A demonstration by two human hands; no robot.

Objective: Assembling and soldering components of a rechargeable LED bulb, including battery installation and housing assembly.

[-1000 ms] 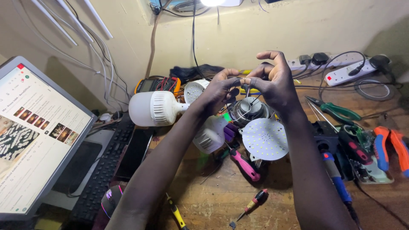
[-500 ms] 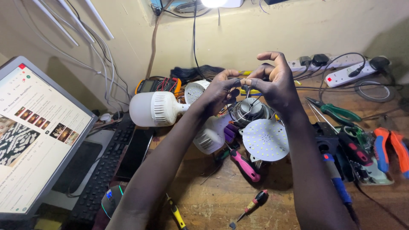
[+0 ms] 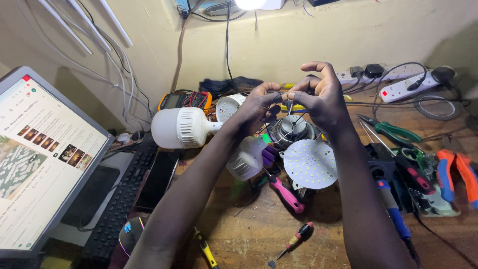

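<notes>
Above the middle of the cluttered wooden table (image 3: 259,239), the left hand (image 3: 256,107) and the right hand (image 3: 323,97) meet, raised clear of the surface, with the fingers (image 3: 294,97) of both pinched together on thin metal wires (image 3: 289,103) that lead down to a round silvery bulb housing (image 3: 291,132) just below. Whether the wire ends are twisted, stripped or merely held is too small to tell. Judging by the grip, the step in hand is fine work on these leads, and any further move would seem to call for a steady pinch and little pull, since the wires look thin and the housing hangs by them or rests lightly. Just beside the housing lies a round white LED disc dotted with small chips (image 3: 311,163), and near the left forearm rest a large white bulb with a ribbed collar (image 3: 179,128) and a smaller white bulb body (image 3: 245,160). A pink-handled screwdriver (image 3: 285,192) lies between the forearms; green-handled pliers (image 3: 393,130) sit to the right, and a lit laptop screen (image 3: 35,159) stands at far left.
</notes>
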